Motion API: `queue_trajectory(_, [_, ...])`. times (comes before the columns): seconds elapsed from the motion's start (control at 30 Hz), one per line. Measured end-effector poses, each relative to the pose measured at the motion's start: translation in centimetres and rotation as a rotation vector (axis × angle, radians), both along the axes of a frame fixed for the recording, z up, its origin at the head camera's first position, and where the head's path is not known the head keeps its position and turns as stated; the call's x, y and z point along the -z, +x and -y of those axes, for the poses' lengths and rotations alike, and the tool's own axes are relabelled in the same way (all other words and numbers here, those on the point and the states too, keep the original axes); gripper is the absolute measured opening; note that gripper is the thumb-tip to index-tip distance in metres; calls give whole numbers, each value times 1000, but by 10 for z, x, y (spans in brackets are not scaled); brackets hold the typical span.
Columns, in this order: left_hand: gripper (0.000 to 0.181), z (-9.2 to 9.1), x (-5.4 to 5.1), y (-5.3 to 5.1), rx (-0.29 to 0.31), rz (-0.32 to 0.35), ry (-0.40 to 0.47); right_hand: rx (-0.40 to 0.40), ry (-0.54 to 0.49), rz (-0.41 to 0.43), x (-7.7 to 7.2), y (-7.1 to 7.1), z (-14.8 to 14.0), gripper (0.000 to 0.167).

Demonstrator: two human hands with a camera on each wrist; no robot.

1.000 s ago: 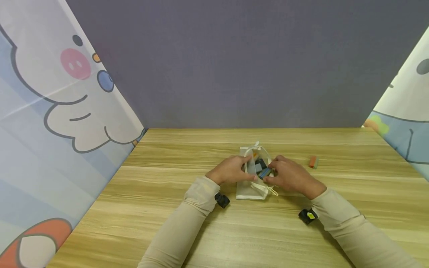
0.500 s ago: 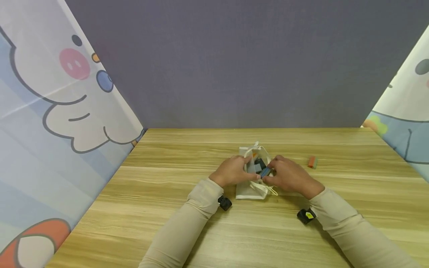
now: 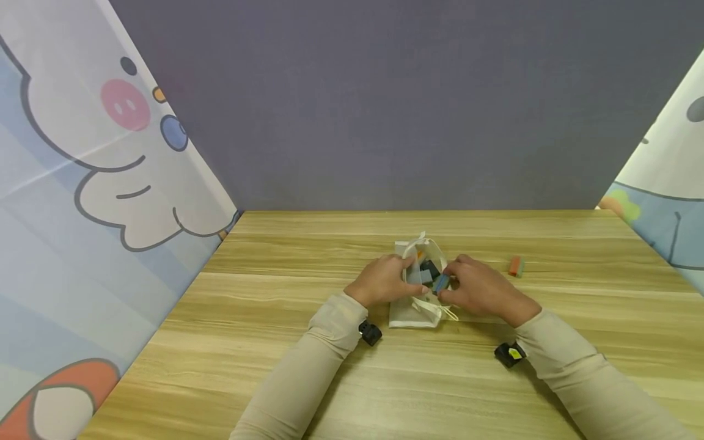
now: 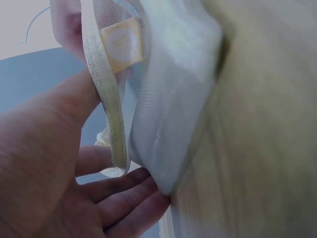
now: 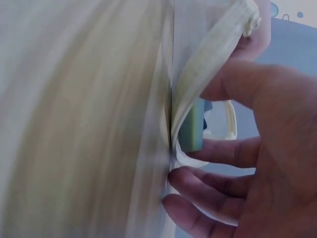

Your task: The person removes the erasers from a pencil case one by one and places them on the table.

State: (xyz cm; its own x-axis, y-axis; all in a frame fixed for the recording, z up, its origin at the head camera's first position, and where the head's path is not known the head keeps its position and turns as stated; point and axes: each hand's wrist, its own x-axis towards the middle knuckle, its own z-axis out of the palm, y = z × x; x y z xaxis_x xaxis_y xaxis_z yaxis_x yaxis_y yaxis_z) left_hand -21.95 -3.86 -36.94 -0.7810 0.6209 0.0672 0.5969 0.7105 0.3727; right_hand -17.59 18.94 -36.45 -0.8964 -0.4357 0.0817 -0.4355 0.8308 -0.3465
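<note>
Left grip: holds the rim of a pale mesh bag, thumb and one finger inside the mouth, the other fingers against the bag's outer side.

Right grip: pinches a blue block between thumb and forefinger, at the mouth edge nearest this grip. Wrist view: the rim passes across these two digits; the remaining fingers sit outside it.

The bag lies on the wood-grain tabletop, between the two grips. Inside, between the left grip and the blue block: a grey block and a dark block. Also inside, beyond the left grip's fingertips: an orange piece, partly hidden.

An orange-and-green block rests on the tabletop, right of the right grip and apart from it.
</note>
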Motion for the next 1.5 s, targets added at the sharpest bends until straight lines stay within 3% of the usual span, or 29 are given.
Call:
queue_trajectory(0.3, [49,0,0,0,-7,10,-3,-16,-16,30,-4,-1,-7,33])
queue_trajectory(0.67, [78,3,-1,1,-37,30,-29,-6,-32,23,-7,-1,-8,46])
queue_trajectory(1.07, [78,4,-2,3,-52,50,-45,8,-94,1,-9,-2,-11,45])
queue_trajectory(1.5, [79,1,-2,2,-51,46,-35,81,-93,2,-25,-1,-28,49])
